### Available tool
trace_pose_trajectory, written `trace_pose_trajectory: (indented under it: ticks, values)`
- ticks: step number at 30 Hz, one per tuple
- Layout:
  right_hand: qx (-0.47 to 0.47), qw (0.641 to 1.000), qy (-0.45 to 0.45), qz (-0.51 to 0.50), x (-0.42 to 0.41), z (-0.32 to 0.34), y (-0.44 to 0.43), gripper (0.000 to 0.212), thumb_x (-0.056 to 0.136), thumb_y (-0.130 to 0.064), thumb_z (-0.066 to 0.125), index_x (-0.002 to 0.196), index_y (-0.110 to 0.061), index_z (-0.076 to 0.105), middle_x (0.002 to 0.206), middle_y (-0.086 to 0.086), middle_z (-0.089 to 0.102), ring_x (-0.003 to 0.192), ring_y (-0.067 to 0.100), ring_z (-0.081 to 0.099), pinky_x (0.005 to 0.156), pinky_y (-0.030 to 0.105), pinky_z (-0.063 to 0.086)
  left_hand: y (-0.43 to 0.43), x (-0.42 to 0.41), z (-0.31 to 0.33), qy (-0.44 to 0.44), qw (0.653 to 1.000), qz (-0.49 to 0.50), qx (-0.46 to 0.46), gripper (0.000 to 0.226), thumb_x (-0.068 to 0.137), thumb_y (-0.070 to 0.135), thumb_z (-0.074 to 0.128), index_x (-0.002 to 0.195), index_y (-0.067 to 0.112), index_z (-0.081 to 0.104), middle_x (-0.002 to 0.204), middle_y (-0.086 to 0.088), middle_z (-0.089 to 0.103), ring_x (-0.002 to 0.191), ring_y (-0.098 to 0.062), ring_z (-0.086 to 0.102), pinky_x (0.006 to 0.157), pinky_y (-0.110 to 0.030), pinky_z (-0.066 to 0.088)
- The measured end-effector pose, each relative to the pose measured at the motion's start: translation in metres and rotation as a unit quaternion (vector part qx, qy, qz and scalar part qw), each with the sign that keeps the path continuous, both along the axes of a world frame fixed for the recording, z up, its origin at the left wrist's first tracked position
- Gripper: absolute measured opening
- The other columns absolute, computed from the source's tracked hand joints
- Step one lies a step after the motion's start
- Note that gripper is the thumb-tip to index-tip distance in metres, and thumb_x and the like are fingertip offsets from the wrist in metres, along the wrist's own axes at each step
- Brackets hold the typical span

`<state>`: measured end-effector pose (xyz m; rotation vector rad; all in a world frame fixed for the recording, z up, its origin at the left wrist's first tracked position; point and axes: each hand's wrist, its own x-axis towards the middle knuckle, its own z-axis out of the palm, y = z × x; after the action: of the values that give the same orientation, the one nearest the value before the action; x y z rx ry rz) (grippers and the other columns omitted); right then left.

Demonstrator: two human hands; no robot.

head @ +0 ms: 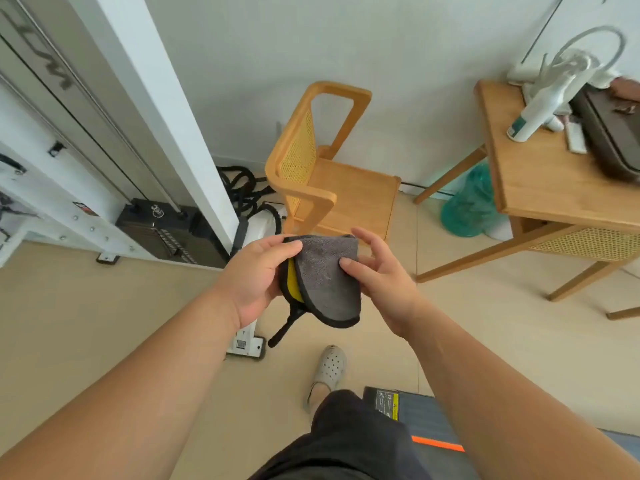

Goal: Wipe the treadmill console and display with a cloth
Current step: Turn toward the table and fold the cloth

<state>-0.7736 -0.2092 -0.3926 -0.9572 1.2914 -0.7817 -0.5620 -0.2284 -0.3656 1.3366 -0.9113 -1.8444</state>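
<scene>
A folded grey cloth (pixel 327 282) with a black hem and a yellow inner side hangs in front of me at chest height. My left hand (pixel 258 271) grips its left edge, thumb on top. My right hand (pixel 377 271) pinches the right edge between thumb and fingers. A black loop dangles from the cloth's lower corner. Only a dark corner of the treadmill deck (pixel 408 410) with an orange stripe and a warning label shows at the bottom; the console and display are out of view.
A wooden chair (pixel 332 181) with a cane back stands ahead by the wall. A wooden table (pixel 540 188) at right carries a white spray bottle (pixel 540 112) and a dark case. A white weight machine (pixel 104 168) fills the left. Black ropes lie behind it.
</scene>
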Motion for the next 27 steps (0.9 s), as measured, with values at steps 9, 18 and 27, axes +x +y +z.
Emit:
trace_pose_trajectory:
  ticks: [9,18,27]
  values:
    - [0.006,0.981,0.089,-0.173,-0.1,0.01,-0.113,0.023,0.098,-0.024,0.07,0.107,-0.03,0.05,0.099,0.021,0.074,0.093,0.04,0.073,0.077,0.059,0.06,-0.142,-0.124,-0.015,-0.114,0.992,-0.02,0.042,0.031,0.087,0.006,0.072,0.112,0.019,0.059,0.105,-0.009,0.073,0.091,-0.025,0.073,0.065,-0.036,0.059]
    - [0.017,0.964,0.117,-0.237,-0.214,0.024,-0.207,0.011,0.092,-0.01,0.072,0.097,-0.02,0.07,0.106,0.003,0.069,0.091,0.016,0.068,0.059,0.018,0.052,-0.274,-0.254,-0.015,-0.162,0.984,-0.068,-0.042,0.034,0.085,0.012,0.07,0.098,0.035,0.048,0.101,-0.013,0.07,0.091,-0.033,0.071,0.075,-0.058,0.061]
    - [0.065,0.928,0.145,-0.337,-0.321,0.02,-0.258,0.037,0.09,-0.01,0.071,0.118,-0.034,0.069,0.117,0.008,0.07,0.099,0.022,0.072,0.073,0.028,0.06,-0.366,-0.391,-0.027,-0.211,0.944,-0.226,-0.113,0.03,0.079,0.023,0.066,0.07,0.032,0.04,0.085,-0.017,0.058,0.085,-0.043,0.066,0.069,-0.062,0.06]
